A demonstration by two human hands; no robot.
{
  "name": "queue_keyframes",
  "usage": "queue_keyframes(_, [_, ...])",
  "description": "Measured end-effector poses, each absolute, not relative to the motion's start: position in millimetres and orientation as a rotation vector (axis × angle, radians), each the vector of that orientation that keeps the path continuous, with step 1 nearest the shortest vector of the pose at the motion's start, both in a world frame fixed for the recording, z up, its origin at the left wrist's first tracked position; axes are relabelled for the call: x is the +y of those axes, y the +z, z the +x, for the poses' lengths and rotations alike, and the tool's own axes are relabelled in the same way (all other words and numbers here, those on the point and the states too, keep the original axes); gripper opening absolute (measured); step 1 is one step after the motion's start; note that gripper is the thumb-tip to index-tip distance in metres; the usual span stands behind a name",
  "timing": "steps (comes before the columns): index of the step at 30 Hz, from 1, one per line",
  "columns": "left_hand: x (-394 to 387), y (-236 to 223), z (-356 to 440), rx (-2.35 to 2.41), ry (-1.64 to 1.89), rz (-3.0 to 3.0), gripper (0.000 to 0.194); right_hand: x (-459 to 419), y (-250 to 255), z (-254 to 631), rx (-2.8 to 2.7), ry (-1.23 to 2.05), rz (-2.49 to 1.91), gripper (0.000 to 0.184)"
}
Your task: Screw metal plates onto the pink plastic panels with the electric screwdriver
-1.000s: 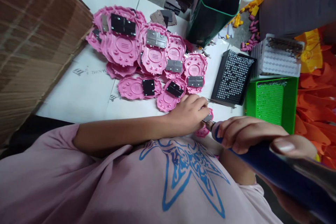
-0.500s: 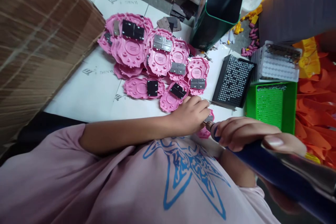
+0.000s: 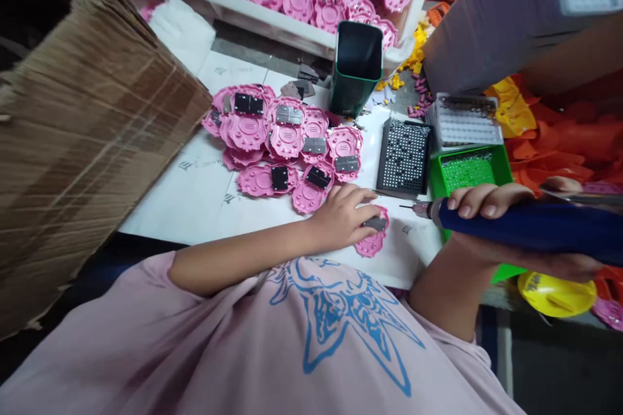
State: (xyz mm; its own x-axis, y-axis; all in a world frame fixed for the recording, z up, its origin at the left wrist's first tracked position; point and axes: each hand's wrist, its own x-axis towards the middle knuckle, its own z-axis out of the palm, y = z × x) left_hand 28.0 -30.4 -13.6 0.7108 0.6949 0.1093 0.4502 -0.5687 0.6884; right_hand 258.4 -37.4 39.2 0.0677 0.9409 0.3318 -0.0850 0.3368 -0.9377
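My left hand (image 3: 342, 219) grips the edge of a pink plastic shell (image 3: 370, 244) by the table's near edge, thumb and fingers about a grey plate (image 3: 376, 223) on it. In my right hand (image 3: 487, 200) is a blue electric screwdriver (image 3: 525, 230), fingers wrapped round its body. Its thin bit points left, just right of the pink shell and apart from it. Beyond my left hand lie several more pink shells (image 3: 311, 196) with black or grey plates, some of them stacked.
A black screw tray (image 3: 405, 159) with rows of screws lies ahead, beside a green bin (image 3: 499, 168) and a clear plastic box (image 3: 467, 133). Behind stands a dark green container (image 3: 357, 87). A cardboard box (image 3: 111, 123) blocks the left. A white crate (image 3: 292, 23) of pink parts is at the back.
The screwdriver has moved right, away from the pink shell where its tip was. My left hand stays at the shell. The view has shifted to show more of the far side.
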Motion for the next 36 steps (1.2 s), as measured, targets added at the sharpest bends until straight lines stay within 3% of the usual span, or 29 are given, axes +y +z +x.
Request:
queue_keyframes(3, [-29, -7, 25, 0.743, 0.575, 2.042, 0.023, -31, 44, 248, -1.172, 0.801, -0.721, 0.058])
queue_keyframes(9, [-32, 16, 20, 0.583, 0.773, 1.751, 0.028, -27, 34, 247, -1.164, 0.871, -0.717, 0.055])
queue_keyframes(17, [-33, 34, -5, 0.669, 0.705, 1.535, 0.025, -26, 30, 247, -1.144, 0.975, -0.609, 0.058])
queue_keyframes(23, [-35, 39, -47, 0.86, 0.88, 1.351, 0.032, -23, 26, 250, -1.103, 1.03, -0.588, 0.057])
queue_keyframes(27, [-29, 39, -69, 1.129, 0.972, 1.454, 0.049, -23, 25, 250, -1.079, 1.052, -0.6, 0.056])
queue_keyframes(36, [37, 66, -51, 1.525, 0.607, 2.007, 0.052, -23, 26, 245, -1.044, 1.106, -0.598, 0.058])
